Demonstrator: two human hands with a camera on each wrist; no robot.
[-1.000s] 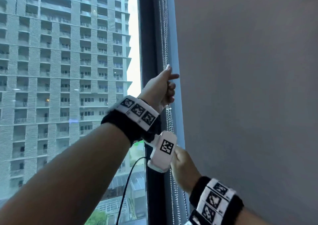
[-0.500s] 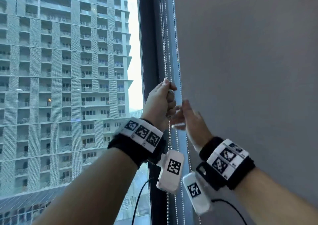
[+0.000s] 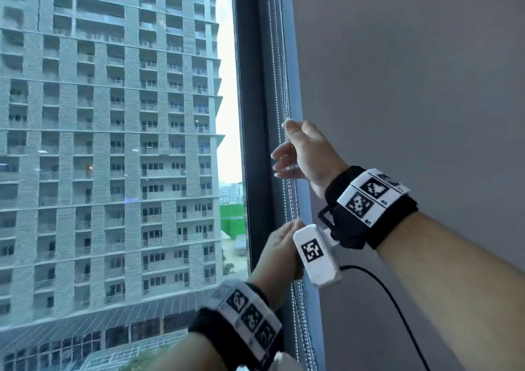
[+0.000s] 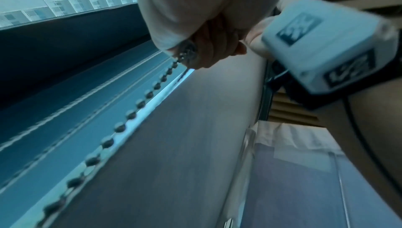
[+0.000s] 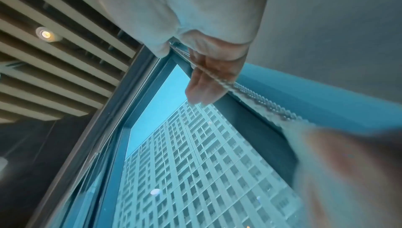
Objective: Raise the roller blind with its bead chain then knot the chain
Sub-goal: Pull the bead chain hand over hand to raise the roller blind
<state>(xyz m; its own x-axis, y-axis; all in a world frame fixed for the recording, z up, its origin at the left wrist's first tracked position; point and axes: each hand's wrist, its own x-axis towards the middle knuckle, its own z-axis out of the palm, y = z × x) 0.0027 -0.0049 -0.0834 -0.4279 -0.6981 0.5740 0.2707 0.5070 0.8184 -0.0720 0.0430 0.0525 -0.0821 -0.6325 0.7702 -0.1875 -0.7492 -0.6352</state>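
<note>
Bead chain (image 3: 290,200), left hand (image 3: 279,250) now lower, right hand (image 3: 305,150) higher

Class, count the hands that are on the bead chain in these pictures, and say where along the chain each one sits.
2. The right hand is higher up the bead chain, fingers loosely spread, the chain running across them. The left hand grips the chain lower down, partly hidden behind the wrist camera.

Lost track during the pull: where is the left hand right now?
In the head view the left hand is low at centre, gripping the bead chain beside the dark window frame, below the right hand.
</note>
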